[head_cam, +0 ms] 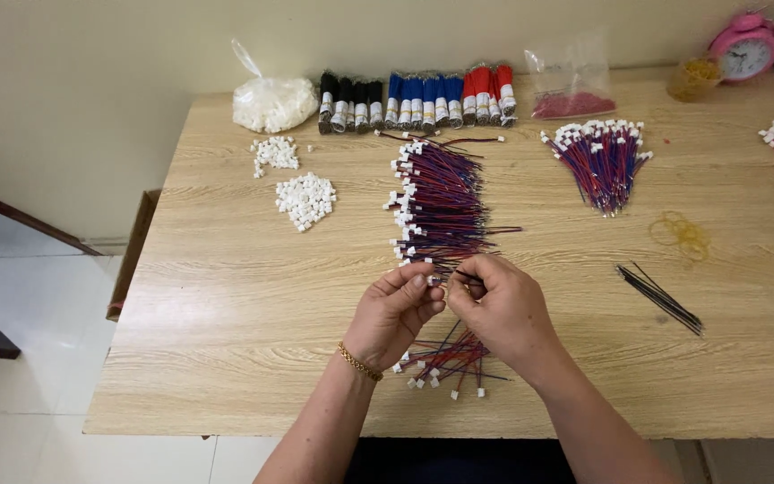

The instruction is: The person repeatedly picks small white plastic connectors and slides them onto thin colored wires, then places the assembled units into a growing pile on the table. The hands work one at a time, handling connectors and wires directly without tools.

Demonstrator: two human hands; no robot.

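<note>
Two hands meet over a wooden counter (226, 296), the left hand (393, 311) and right hand (500, 309) each with a closed grip pinching a thin wire (468, 276) between the fingertips, just above a small loose bunch of plugged wires (450, 358). Beyond lies a long finished-looking row of red-and-blue leads (436, 202) and a fanned bundle (604, 161); piles of white connectors (305, 199) and bare black wires (660, 298) suggest plenty remains.
</note>
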